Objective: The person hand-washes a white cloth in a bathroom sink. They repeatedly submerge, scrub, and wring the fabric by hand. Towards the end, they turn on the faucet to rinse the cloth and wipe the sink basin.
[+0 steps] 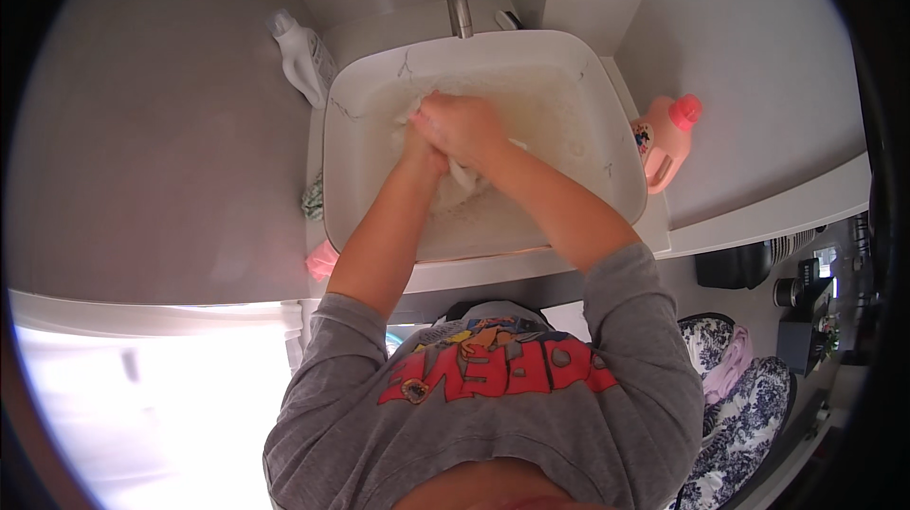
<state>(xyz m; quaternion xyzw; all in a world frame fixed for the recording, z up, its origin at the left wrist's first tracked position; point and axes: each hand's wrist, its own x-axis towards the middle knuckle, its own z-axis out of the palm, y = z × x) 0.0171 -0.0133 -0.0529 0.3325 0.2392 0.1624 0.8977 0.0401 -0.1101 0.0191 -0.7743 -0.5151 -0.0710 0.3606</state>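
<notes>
Both my hands are pressed together over cloudy water (540, 169) in a white sink (621, 145) with grey marbled streaks. My right hand (466, 125) lies over the front of my left hand (425, 147), its fingers wrapped round. Between them is a wet white cloth (463, 176), which hangs below the hands into the water. A bit of it also shows by the fingertips. The left fingers are mostly covered by the right hand, but they too close on the cloth. Foam floats around it.
A metal faucet (457, 0) rises behind the sink. To the left stand a white bottle (303, 60), a patterned green cloth (313, 197) and something pink (322, 261). A pink jug with a red cap (671, 136) is at the right rim. A patterned chair (744, 415) sits lower right.
</notes>
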